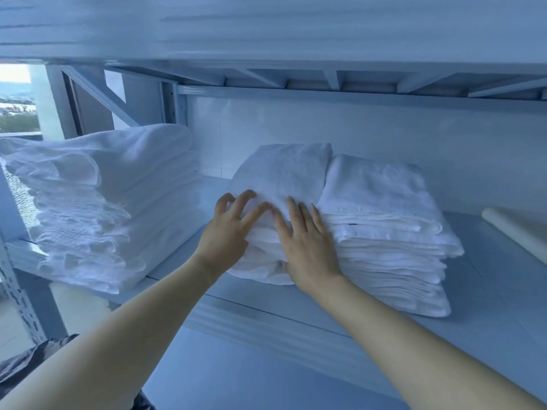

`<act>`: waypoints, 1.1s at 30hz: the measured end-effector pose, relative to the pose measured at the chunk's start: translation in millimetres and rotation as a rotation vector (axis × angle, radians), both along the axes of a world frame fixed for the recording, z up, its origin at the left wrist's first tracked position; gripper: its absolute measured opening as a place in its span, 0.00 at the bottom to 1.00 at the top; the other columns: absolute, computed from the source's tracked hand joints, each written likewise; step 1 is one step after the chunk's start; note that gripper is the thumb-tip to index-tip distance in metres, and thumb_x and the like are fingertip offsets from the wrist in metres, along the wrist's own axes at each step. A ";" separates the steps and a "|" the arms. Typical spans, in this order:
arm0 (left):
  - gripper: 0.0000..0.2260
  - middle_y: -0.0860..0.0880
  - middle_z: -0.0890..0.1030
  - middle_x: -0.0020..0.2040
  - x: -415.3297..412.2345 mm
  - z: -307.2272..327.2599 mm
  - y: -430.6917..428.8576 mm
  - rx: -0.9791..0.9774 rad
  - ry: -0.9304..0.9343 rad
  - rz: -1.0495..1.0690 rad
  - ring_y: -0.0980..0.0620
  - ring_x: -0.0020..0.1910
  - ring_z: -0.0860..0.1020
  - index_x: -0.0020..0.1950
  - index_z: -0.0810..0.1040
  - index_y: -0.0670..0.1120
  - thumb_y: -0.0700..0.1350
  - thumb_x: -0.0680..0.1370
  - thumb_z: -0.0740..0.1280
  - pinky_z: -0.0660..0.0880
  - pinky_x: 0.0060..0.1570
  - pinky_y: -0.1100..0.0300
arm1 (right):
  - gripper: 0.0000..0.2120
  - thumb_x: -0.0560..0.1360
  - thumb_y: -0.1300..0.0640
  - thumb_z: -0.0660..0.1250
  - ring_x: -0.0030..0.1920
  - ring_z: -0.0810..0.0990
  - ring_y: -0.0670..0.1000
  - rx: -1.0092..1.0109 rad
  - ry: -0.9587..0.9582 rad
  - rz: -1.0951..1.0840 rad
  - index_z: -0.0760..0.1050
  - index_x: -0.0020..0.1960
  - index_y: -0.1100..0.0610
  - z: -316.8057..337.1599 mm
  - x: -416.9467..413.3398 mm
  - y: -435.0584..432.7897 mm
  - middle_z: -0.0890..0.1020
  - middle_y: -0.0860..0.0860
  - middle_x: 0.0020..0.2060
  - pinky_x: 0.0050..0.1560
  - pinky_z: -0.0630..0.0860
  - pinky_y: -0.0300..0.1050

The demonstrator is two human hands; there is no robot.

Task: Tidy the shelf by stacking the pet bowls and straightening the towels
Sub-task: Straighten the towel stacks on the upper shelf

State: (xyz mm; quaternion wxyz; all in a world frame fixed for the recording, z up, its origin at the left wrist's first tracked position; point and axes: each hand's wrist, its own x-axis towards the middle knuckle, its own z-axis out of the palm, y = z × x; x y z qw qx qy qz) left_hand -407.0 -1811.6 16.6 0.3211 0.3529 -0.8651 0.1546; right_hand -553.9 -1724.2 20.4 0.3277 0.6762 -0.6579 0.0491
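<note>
Both bare arms reach up onto the shelf [296, 303], and both hands meet at the front of the middle towel stack [284, 170]. The left grip [228, 232] is spread wide with its fingers bent, the tips resting on the top towel near its front left corner; it pinches nothing that I can see. The right grip [309, 247] lies flat with straight fingers close together, pressed against the folded front edges of the same stack, its fingertips reaching the top fold. The two hands sit just beside each other, the thumbs nearly touching, so the stack's front is partly hidden behind them while its top stretches away beyond the fingertips toward the back wall.

That middle stack touches the right towel stack [381, 202], which stands taller at the front, its layered edges stepped unevenly. Well apart to the left, across bare shelf, is the left towel stack [118, 187], loose and ruffled along its edges. At the far right a pale roll [515, 229] lies on the shelf. Another shelf board [266, 31] runs overhead.
</note>
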 end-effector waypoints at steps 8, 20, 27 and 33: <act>0.35 0.45 0.71 0.66 28.5 11.4 18.8 -0.029 -0.031 0.038 0.36 0.55 0.69 0.66 0.72 0.51 0.28 0.62 0.67 0.75 0.27 0.56 | 0.44 0.66 0.48 0.73 0.72 0.57 0.60 0.009 -0.162 0.151 0.54 0.74 0.56 2.4 12.2 5.0 0.53 0.60 0.74 0.73 0.52 0.57; 0.35 0.48 0.64 0.70 111.6 9.6 55.8 0.007 -0.028 0.220 0.40 0.63 0.65 0.69 0.67 0.53 0.30 0.65 0.66 0.78 0.42 0.48 | 0.41 0.65 0.51 0.73 0.72 0.52 0.56 0.022 -0.370 0.438 0.58 0.72 0.52 -0.7 79.1 17.1 0.53 0.54 0.74 0.44 0.77 0.51; 0.33 0.49 0.64 0.69 103.8 18.2 69.0 0.022 -0.073 0.216 0.42 0.67 0.62 0.68 0.64 0.56 0.49 0.63 0.67 0.74 0.51 0.44 | 0.39 0.66 0.39 0.71 0.73 0.53 0.52 -0.001 -0.374 0.519 0.61 0.72 0.49 2.5 50.7 30.9 0.55 0.52 0.75 0.54 0.74 0.50; 0.27 0.48 0.65 0.69 39.7 28.6 95.9 -0.057 0.030 0.191 0.42 0.72 0.58 0.68 0.66 0.53 0.55 0.69 0.60 0.50 0.61 0.26 | 0.31 0.72 0.42 0.67 0.72 0.60 0.55 -0.114 -0.370 0.481 0.65 0.70 0.53 24.1 9.3 56.8 0.63 0.55 0.72 0.57 0.73 0.52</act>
